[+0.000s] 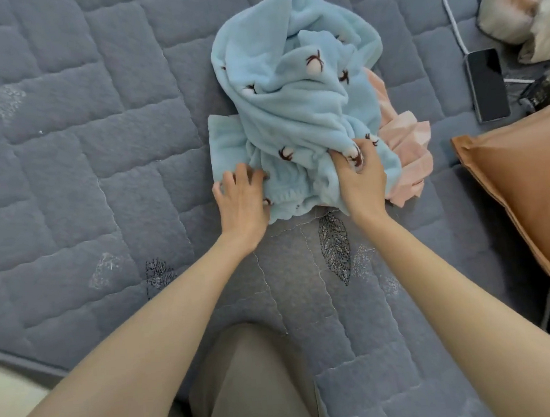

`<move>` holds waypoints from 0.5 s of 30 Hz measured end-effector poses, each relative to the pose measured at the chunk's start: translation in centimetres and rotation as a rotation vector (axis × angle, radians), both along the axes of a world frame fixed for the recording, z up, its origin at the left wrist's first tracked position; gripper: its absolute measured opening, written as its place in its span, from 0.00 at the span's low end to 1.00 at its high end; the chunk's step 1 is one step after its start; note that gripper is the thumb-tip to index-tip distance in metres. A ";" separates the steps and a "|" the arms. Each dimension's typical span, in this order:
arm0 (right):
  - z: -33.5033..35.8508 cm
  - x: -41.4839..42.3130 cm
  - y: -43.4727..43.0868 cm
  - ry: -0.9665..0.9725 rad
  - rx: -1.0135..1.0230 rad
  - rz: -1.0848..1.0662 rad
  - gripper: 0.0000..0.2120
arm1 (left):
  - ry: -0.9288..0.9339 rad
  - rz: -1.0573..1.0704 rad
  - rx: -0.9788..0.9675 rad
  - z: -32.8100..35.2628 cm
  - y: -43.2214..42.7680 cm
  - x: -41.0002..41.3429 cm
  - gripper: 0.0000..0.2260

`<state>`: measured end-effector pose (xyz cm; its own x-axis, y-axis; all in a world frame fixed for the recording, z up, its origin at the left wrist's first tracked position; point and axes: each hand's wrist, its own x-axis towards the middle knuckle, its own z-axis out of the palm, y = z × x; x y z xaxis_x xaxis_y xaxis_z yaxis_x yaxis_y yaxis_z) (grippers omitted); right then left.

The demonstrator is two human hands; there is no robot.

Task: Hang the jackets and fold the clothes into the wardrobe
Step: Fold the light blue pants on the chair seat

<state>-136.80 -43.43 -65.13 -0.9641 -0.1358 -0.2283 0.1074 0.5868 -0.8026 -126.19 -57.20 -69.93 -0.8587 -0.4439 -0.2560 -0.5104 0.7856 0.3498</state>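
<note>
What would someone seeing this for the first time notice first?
A crumpled light blue fleece garment with a cotton-boll print lies mid-frame on the grey quilted bed cover; the right hand grips its near edge, the left hand touches its left corner. A pink garment peeks out beneath on the right, near a brown pillow.

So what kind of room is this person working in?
Probably a bedroom: a quilted grey bed cover fills the view, a brown pillow lies at the right, and the left hand and right hand grip a light blue fleece garment on it.
</note>
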 end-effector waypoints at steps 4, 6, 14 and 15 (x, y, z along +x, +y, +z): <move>1.6 1.8 0.1 0.043 0.089 0.021 0.15 | 0.129 0.012 0.222 3.6 -0.9 1.5 0.12; 3.1 3.7 -0.4 0.192 0.185 0.106 0.22 | 0.199 0.014 0.268 6.1 -1.5 2.9 0.09; 10.4 15.0 -3.0 0.669 0.331 0.932 0.23 | 0.340 0.295 0.513 16.4 -6.4 13.9 0.01; 11.1 16.5 -3.4 0.620 0.380 1.012 0.27 | 0.356 0.315 0.532 17.9 -7.0 15.9 0.01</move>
<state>-120.27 -46.82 -54.05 -0.4242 -0.9047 0.0400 -0.8636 0.3909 -0.3184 -110.32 -64.16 -52.07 -0.7822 -0.5770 -0.2350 -0.4684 0.2961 0.8324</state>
